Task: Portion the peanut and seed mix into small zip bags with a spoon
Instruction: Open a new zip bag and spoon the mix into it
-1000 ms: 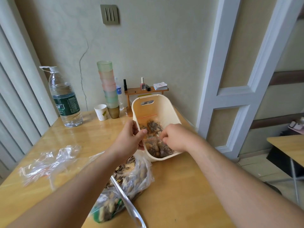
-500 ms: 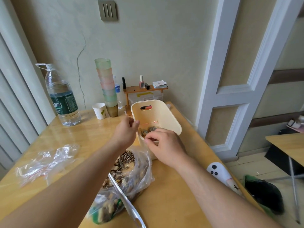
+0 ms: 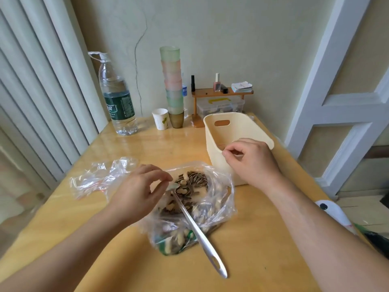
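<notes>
A large clear bag of peanuts and sunflower seeds (image 3: pixel 201 199) lies open in the middle of the wooden table (image 3: pixel 263 239). A long metal spoon (image 3: pixel 200 232) rests in it, bowl in the mix, handle pointing toward me. My left hand (image 3: pixel 137 194) hovers at the bag's left rim, fingers loosely curled, holding nothing I can see. My right hand (image 3: pixel 251 163) is in front of the cream plastic basket (image 3: pixel 212 142), fingers curled with thumb and forefinger together, empty. A heap of empty small zip bags (image 3: pixel 99 178) lies to the left. The basket's contents are hidden by its wall.
Along the back wall stand a big water bottle (image 3: pixel 117 100), a paper cup (image 3: pixel 161 119), a tall stack of pastel cups (image 3: pixel 172 81) and a small wooden shelf (image 3: pixel 221 93) over a clear box (image 3: pixel 221 106). The table's right edge runs just beyond the basket.
Both hands let go of the filled small bag in the basket and pulled back toward me. The left hand moved to the big bag. My view tilted down.
</notes>
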Action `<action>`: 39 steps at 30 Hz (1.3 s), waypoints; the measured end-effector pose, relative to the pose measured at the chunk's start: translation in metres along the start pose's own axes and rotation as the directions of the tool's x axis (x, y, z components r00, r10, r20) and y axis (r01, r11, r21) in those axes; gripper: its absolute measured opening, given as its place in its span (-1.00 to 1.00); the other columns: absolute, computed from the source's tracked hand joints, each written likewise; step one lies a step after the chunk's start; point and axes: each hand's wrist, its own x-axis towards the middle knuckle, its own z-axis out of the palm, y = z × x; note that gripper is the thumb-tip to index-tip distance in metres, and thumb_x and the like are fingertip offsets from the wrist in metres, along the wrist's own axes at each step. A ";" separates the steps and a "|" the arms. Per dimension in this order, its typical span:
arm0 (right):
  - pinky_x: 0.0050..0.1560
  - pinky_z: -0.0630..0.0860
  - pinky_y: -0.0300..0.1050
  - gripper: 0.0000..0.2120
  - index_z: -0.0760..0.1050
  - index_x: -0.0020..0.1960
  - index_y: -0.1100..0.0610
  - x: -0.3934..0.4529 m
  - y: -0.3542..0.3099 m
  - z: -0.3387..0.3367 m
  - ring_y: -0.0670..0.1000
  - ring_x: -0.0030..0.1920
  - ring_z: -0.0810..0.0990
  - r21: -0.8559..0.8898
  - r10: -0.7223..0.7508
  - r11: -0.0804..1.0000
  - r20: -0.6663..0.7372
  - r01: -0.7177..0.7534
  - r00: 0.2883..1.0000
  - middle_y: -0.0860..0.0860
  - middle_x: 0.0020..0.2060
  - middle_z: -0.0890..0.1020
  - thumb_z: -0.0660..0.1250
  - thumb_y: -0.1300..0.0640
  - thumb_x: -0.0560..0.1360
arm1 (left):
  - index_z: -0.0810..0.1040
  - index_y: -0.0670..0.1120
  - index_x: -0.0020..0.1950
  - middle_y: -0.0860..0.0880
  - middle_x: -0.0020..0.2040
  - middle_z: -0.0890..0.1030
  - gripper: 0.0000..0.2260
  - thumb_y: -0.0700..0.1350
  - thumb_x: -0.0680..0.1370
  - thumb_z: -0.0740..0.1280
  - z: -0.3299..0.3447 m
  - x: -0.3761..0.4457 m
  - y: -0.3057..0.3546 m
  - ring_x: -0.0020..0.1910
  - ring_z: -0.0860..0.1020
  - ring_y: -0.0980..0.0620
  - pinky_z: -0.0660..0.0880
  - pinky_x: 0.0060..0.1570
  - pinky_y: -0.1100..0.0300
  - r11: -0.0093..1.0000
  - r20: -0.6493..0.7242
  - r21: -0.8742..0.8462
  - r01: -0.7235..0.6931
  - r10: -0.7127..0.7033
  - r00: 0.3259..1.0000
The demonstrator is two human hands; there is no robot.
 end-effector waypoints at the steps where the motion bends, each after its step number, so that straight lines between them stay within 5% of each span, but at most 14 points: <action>1: -0.05 0.61 0.02 -0.92 0.70 -0.14 0.00 0.001 -0.001 0.001 -0.04 -0.12 0.62 -0.021 -0.017 1.000 -0.034 0.016 0.999 -0.14 -0.19 0.66 0.45 0.10 0.52 | 0.71 0.15 0.07 0.22 0.02 0.61 -0.88 -0.05 0.62 0.42 -0.003 -0.004 -0.006 0.04 0.54 0.18 0.45 -0.07 0.29 1.000 0.004 0.018 0.009 -0.009 1.000; 6: -0.05 0.50 -0.03 -0.91 0.71 -0.10 0.14 -0.008 -0.052 0.021 0.09 -0.10 0.54 -0.082 -0.249 0.968 -0.216 0.236 0.944 0.00 -0.18 0.62 0.45 0.15 0.53 | 0.69 0.15 0.09 0.21 0.05 0.61 -0.85 -0.09 0.63 0.38 -0.013 -0.012 -0.033 0.02 0.53 0.16 0.43 -0.07 0.32 0.996 -0.039 0.032 0.086 -0.085 0.996; 8: -0.06 0.51 -0.06 -0.88 0.71 -0.05 0.11 -0.016 -0.077 0.044 0.05 -0.08 0.53 0.021 -0.291 0.956 -0.084 0.294 0.953 -0.03 -0.17 0.61 0.42 0.10 0.54 | 0.68 0.14 0.11 0.22 0.05 0.62 -0.84 -0.09 0.65 0.36 -0.018 -0.010 -0.046 -0.02 0.57 0.14 0.48 -0.06 0.19 0.988 -0.094 0.002 0.157 -0.156 0.983; 12: 0.09 0.53 -0.01 -0.80 0.68 0.06 -0.07 -0.029 -0.094 0.088 -0.01 0.09 0.46 0.027 -0.182 0.983 0.327 0.183 0.927 -0.13 -0.08 0.53 0.29 -0.05 0.57 | 0.68 0.14 0.14 0.15 0.05 0.63 -0.80 -0.13 0.65 0.34 -0.027 -0.004 -0.085 0.00 0.57 0.12 0.44 -0.02 0.19 0.947 -0.149 -0.002 0.321 -0.318 0.936; 16: 0.14 0.53 0.02 -0.82 0.67 0.06 -0.12 -0.037 -0.097 0.109 -0.05 0.12 0.44 0.020 -0.112 0.993 0.419 0.115 0.901 -0.18 -0.08 0.50 0.29 -0.01 0.58 | 0.63 0.16 0.29 0.08 0.18 0.61 -0.65 -0.13 0.54 0.38 -0.033 -0.002 -0.117 0.25 0.53 -0.06 0.48 0.17 0.06 0.895 0.045 0.200 0.400 -0.416 0.908; 19: 0.13 0.53 -0.01 -0.83 0.66 0.06 -0.14 -0.039 -0.102 0.113 -0.09 0.12 0.43 0.013 -0.085 0.996 0.426 0.088 0.901 -0.23 -0.07 0.47 0.28 -0.01 0.59 | 0.65 0.20 0.23 0.12 0.10 0.67 -0.67 -0.04 0.48 0.47 -0.032 -0.005 -0.127 0.12 0.62 0.02 0.54 0.01 0.15 0.918 0.176 0.285 0.274 -0.331 0.927; 24: 0.15 0.50 -0.08 -0.86 0.67 0.05 -0.12 -0.036 -0.105 0.111 -0.11 0.10 0.44 0.027 -0.038 0.999 0.401 0.030 0.915 -0.22 -0.06 0.51 0.33 0.00 0.59 | 0.74 0.13 -0.02 0.10 -0.19 0.71 -0.76 -0.21 0.54 0.40 -0.031 -0.012 -0.125 -0.18 0.63 0.06 0.58 -0.22 0.11 0.930 0.013 0.265 0.254 -0.266 0.964; 28: 0.12 0.41 -0.18 -0.87 0.68 0.04 -0.12 -0.030 -0.105 0.103 -0.11 0.11 0.45 0.022 0.004 1.000 0.399 -0.014 0.917 -0.20 -0.04 0.54 0.34 0.01 0.60 | 0.76 0.05 0.04 0.12 -0.10 0.75 -0.87 -0.14 0.55 0.50 -0.041 -0.009 -0.119 -0.13 0.66 0.12 0.45 -0.19 0.33 0.942 -0.101 0.167 0.290 -0.277 0.956; 31: 0.14 0.47 -0.13 -0.88 0.67 0.02 -0.13 -0.026 -0.104 0.097 -0.13 0.11 0.45 0.035 0.025 0.998 0.400 -0.043 0.916 -0.21 -0.04 0.53 0.36 0.01 0.60 | 0.74 0.07 -0.03 0.17 -0.18 0.71 -0.87 -0.12 0.48 0.58 -0.053 -0.006 -0.115 -0.20 0.60 0.32 0.45 -0.16 0.49 0.932 -0.040 0.108 0.346 -0.344 0.938; 34: 0.10 0.51 -0.09 -0.88 0.67 0.01 -0.14 -0.022 -0.102 0.093 -0.14 0.07 0.46 0.052 0.041 0.996 0.400 -0.067 0.916 -0.22 -0.03 0.54 0.34 0.00 0.60 | 0.75 0.02 -0.02 0.13 -0.16 0.74 -0.92 -0.06 0.51 0.58 -0.065 -0.002 -0.108 -0.16 0.66 0.20 0.57 -0.08 0.31 0.923 -0.045 0.068 0.379 -0.377 0.925; 37: 0.02 0.48 -0.17 -0.88 0.67 0.00 -0.14 -0.018 -0.099 0.088 -0.19 -0.03 0.48 0.087 0.039 0.993 0.371 -0.076 0.928 -0.21 -0.05 0.56 0.36 0.01 0.59 | 0.76 0.00 0.07 0.04 -0.13 0.76 -0.85 0.03 0.61 0.46 -0.077 0.007 -0.088 -0.13 0.68 0.01 0.54 -0.12 0.20 0.923 -0.204 0.023 0.384 -0.372 0.906; 39: -0.01 0.49 -0.23 -0.89 0.69 -0.01 -0.12 -0.015 -0.098 0.086 -0.20 -0.07 0.53 0.161 0.035 0.983 0.317 -0.090 0.948 -0.21 -0.08 0.59 0.40 0.06 0.57 | 0.74 0.04 0.06 0.13 -0.19 0.73 -0.84 0.07 0.64 0.41 -0.082 0.015 -0.063 -0.17 0.67 0.12 0.57 -0.12 0.18 0.930 -0.274 -0.119 0.348 -0.368 0.889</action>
